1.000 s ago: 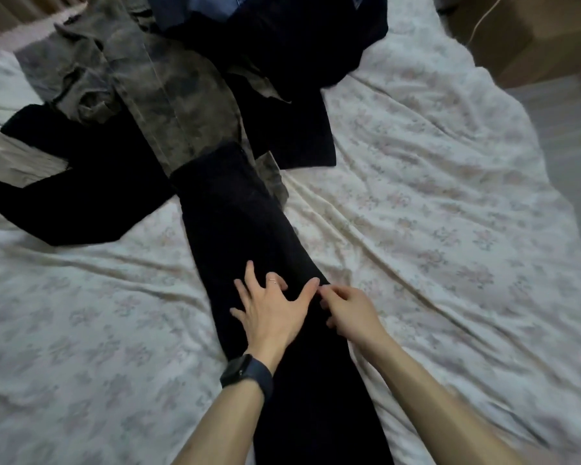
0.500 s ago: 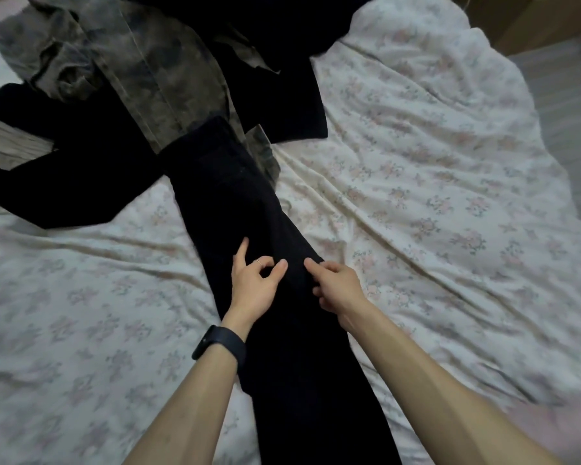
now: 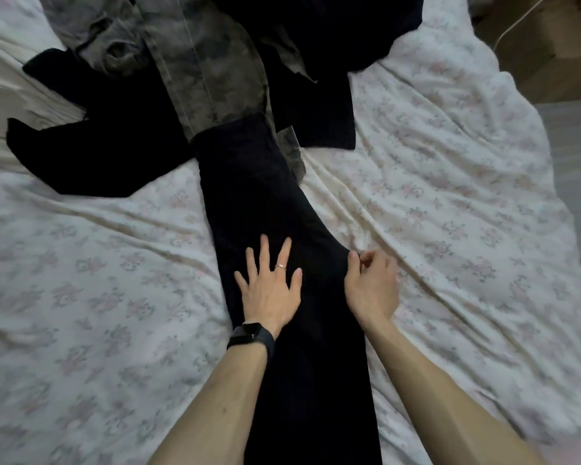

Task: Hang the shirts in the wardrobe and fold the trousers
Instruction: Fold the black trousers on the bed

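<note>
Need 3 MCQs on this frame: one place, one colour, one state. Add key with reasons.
1. Where does the left hand lie?
A. on a pillow
B. on the black trousers
C. on a table

2. What colour is the watch strap?
A. white
B. red
C. black

3. How are the left hand's fingers?
A. straight and spread
B. clenched in a fist
C. curled round a hanger

Key:
1 B, the palm lies flat on the dark leg.
2 C, the band on the left wrist is black.
3 A, all the fingers lie splayed on the cloth.
</note>
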Tool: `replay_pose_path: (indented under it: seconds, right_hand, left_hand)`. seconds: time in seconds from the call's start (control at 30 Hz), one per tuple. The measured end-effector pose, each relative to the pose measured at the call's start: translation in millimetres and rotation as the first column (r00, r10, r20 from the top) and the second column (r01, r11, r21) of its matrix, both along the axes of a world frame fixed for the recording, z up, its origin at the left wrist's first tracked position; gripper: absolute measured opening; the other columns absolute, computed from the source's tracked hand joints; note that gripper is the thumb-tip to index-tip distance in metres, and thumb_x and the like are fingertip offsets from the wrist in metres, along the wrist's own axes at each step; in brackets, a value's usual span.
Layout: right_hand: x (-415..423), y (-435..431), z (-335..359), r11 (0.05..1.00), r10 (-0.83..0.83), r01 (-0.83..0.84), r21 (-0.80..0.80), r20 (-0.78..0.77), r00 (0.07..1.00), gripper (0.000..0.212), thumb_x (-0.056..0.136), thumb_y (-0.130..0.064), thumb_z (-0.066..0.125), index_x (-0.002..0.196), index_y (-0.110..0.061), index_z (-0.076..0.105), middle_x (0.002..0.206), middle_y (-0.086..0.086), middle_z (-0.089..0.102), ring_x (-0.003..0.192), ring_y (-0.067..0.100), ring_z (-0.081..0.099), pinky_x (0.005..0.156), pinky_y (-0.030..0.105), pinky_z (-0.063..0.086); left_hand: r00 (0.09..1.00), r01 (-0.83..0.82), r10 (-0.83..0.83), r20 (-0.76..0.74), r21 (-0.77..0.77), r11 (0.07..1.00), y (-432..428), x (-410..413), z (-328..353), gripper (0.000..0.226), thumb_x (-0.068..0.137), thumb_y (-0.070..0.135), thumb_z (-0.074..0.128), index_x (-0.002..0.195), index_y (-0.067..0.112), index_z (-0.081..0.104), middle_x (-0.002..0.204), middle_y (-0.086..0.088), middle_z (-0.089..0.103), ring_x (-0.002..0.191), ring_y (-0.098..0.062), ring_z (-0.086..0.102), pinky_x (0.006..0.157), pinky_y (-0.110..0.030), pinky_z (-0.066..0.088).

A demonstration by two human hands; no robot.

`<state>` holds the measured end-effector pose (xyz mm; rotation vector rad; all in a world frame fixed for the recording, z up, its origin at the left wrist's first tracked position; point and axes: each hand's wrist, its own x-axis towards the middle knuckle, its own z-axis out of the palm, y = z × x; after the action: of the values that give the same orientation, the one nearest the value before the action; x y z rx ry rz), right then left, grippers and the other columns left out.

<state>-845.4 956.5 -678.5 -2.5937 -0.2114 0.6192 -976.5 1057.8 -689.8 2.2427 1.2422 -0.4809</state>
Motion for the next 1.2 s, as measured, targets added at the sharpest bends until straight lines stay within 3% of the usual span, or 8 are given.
replay_pose_path:
  seconds: [0.13,0.23,0.3,0.5,0.77,0.93,1.03,1.2]
  right_hand:
    - [-40.8,16.7,-1.7,0.822,0.500,-0.566,0.063,0.397,0.770,0.041,0.097,-0.024,0.055,0.135,-0.010,0.054,0.148,0.004,0.046,0.132,0.023,0.045,0.099,0.035,0.045]
    - [-38.7,37.2,-26.9,0.409,0.861,-0.906,-0.111,0.375,0.343,0.060,0.103,-0.031,0.040,0.159,-0.015,0.027,0.168,0.001,0.017,0.156,0.017,0.011,0.125,0.038,0.014]
    - [-7.6,47.6,-45.9,0.345,0.910,-0.890,-0.298,0.337,0.239,0.059,0.107,-0.040,0.027,0.162,-0.020,0.015,0.170,-0.004,0.003,0.156,0.011,-0.003,0.126,0.044,0.001]
    - [19.4,48.7,-42.9,0.823,0.537,-0.457,-0.337,0.200,0.820,0.067,0.106,-0.048,0.011,0.161,-0.011,0.001,0.169,0.007,-0.009,0.155,0.023,-0.015,0.123,0.060,-0.005]
    - [-102.6,-56.2,-33.8,0.467,0.877,-0.819,-0.333,0.289,0.383,0.061,0.107,-0.043,0.029,0.162,-0.020,0.017,0.170,0.001,0.003,0.157,0.017,0.002,0.124,0.055,0.011]
    - [-78.8,-141.2,-34.2,0.660,0.744,-0.627,-0.414,0.239,0.624,0.067,0.104,-0.045,0.033,0.161,-0.015,0.017,0.169,0.006,0.010,0.157,0.022,0.006,0.125,0.054,0.006]
    - [-100.1,-165.9,-8.7,0.743,0.667,-0.615,-0.265,0.203,0.717,0.064,0.100,-0.034,0.048,0.156,-0.010,0.030,0.157,0.012,0.036,0.144,0.031,0.035,0.116,0.050,0.034]
    - [-153.4,-219.3,13.4,0.945,0.313,-0.327,-0.028,-0.225,0.923,0.047,0.092,-0.036,0.064,0.131,-0.015,0.049,0.124,0.003,0.054,0.112,0.023,0.058,0.092,0.044,0.053]
  left_hand:
    - [0.992,0.094,-0.112,0.056,0.255,0.962,-2.2,-13.5,-8.1,0.068,0.104,0.044,0.032,0.161,0.036,-0.005,0.168,0.004,-0.021,0.155,-0.018,-0.017,0.121,-0.058,-0.005]
    - [0.987,0.157,-0.156,-0.026,0.303,0.940,22.9,-17.3,-19.7,0.069,0.105,0.040,0.032,0.159,0.033,-0.011,0.164,0.006,-0.030,0.153,-0.017,-0.023,0.124,-0.055,-0.007]
    - [0.983,0.179,-0.159,-0.089,0.303,0.936,52.0,-25.2,-28.9,0.064,0.105,0.051,0.021,0.158,0.039,-0.013,0.166,0.008,-0.025,0.154,-0.021,-0.021,0.123,-0.056,-0.007]
    - [0.987,0.089,-0.032,-0.155,0.377,0.922,105.3,-49.8,-17.7,0.061,0.107,0.049,0.016,0.160,0.035,-0.010,0.169,-0.001,-0.013,0.156,-0.029,-0.010,0.123,-0.059,0.001]
    - [0.962,0.259,-0.274,0.012,0.287,0.922,-61.6,-106.0,-25.5,0.064,0.103,0.040,0.033,0.162,0.025,0.014,0.170,0.001,-0.003,0.157,-0.020,0.001,0.123,-0.056,0.008]
    - [0.999,0.031,-0.019,-0.050,0.241,0.970,-100.8,-179.3,-15.1,0.061,0.106,0.044,0.017,0.162,0.020,0.010,0.169,-0.003,0.009,0.156,-0.020,0.010,0.125,-0.047,0.012]
    - [0.995,-0.096,0.092,0.027,0.204,0.974,-125.1,-200.6,2.5,0.056,0.103,0.040,0.032,0.150,0.013,0.044,0.148,-0.005,0.051,0.133,-0.024,0.049,0.110,-0.042,0.043]
    - [0.887,-0.456,0.461,0.016,-0.128,0.881,-197.3,-226.8,34.4,0.048,0.103,0.052,0.038,0.133,0.018,0.055,0.122,0.000,0.062,0.111,-0.022,0.061,0.090,-0.037,0.052]
